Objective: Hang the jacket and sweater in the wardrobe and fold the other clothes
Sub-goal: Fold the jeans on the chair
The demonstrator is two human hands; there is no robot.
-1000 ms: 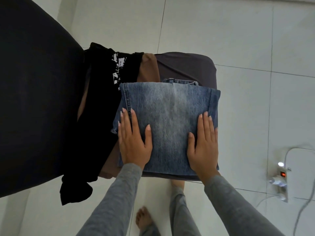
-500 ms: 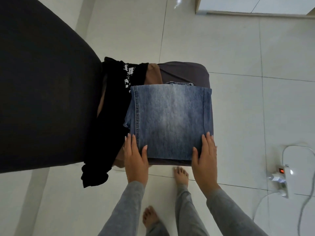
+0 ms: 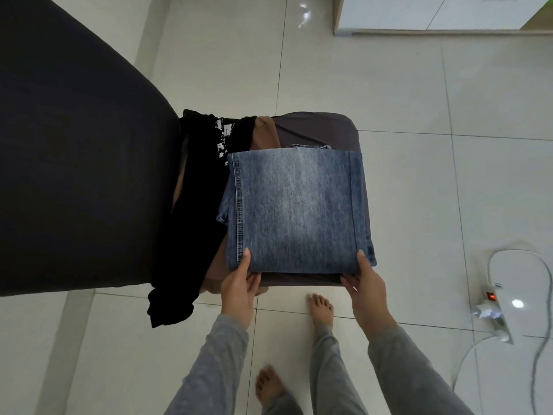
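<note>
Denim jeans (image 3: 294, 209), folded square, lie on the grey stool (image 3: 317, 130). My left hand (image 3: 239, 287) and right hand (image 3: 365, 284) pinch their near corners, thumbs on top, fingers beneath. I should lift level so the fold holds, clear of the black shirt (image 3: 191, 223).

The folded jeans (image 3: 294, 208) are pinched at the near corners by the left hand (image 3: 239, 290) and the right hand (image 3: 363, 287), thumbs laid on top. They are set on a dark-covered stool (image 3: 323, 128), beside a black printed garment (image 3: 194, 205).
</note>
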